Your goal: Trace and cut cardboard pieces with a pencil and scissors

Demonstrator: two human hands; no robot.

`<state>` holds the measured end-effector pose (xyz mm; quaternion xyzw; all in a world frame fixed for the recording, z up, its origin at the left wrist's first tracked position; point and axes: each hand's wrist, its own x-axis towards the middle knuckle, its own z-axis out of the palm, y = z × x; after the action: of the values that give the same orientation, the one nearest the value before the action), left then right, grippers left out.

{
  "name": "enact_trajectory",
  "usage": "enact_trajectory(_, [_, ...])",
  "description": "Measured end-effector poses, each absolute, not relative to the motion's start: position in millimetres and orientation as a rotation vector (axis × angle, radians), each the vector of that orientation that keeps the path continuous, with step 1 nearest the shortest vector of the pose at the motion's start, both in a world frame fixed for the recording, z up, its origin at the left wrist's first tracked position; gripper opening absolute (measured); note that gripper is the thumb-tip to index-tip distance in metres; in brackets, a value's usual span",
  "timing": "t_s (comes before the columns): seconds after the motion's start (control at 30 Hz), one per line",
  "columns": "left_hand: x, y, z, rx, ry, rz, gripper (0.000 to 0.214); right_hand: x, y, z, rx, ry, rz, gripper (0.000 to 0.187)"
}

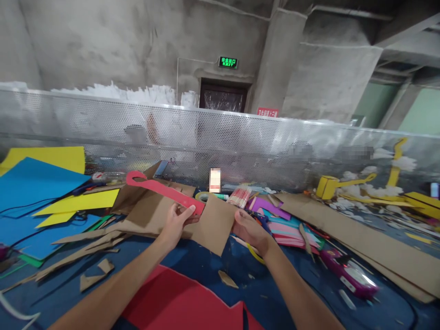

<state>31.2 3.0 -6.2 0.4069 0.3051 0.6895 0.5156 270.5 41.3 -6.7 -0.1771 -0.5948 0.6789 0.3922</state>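
My left hand [178, 220] is closed on one end of a long red foam strip [161, 189] with a hooked far end, held over a brown cardboard sheet [213, 227]. The hand also seems to pinch that sheet's top edge. My right hand [249, 229] grips the right edge of the same cardboard sheet, fingers curled round it. The sheet hangs tilted above the blue table surface [192, 266]. A red foam sheet [178, 302] lies just below my forearms.
Blue and yellow foam sheets [41, 192] lie at the left with cardboard scraps [85, 247]. Coloured foam pieces [285, 227], a purple glue gun [347, 272] and long cardboard [371, 247] sit at the right. A perforated metal screen [220, 137] runs along the table's back.
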Motion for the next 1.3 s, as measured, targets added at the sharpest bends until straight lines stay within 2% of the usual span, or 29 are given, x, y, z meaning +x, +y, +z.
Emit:
enact_trajectory(0.7, [27.8,3.5,-12.1,1.072,0.707,1.690,0.036,269.4,36.8,-3.6,-0.487,-1.521,1.664,0.049])
enact_trajectory(0.87, [25.1,2.0,-6.0,1.155,0.674,1.724,0.034,262.0,30.7,9.8,-0.515,-1.573,1.426,0.039])
enact_trajectory(1.07, [26.3,1.4,-8.2,1.219,0.700,1.734,0.034,260.0,20.9,26.4,-0.611,-1.670,0.925,0.047])
enact_trajectory(1.17, [27.2,1.6,-9.7,1.247,0.725,1.724,0.035,259.2,19.3,27.5,-0.698,-1.731,0.740,0.036])
enact_trajectory(1.3, [30.1,-1.5,-5.9,1.232,0.773,1.734,0.036,257.5,20.0,25.7,-0.740,-1.754,0.678,0.025])
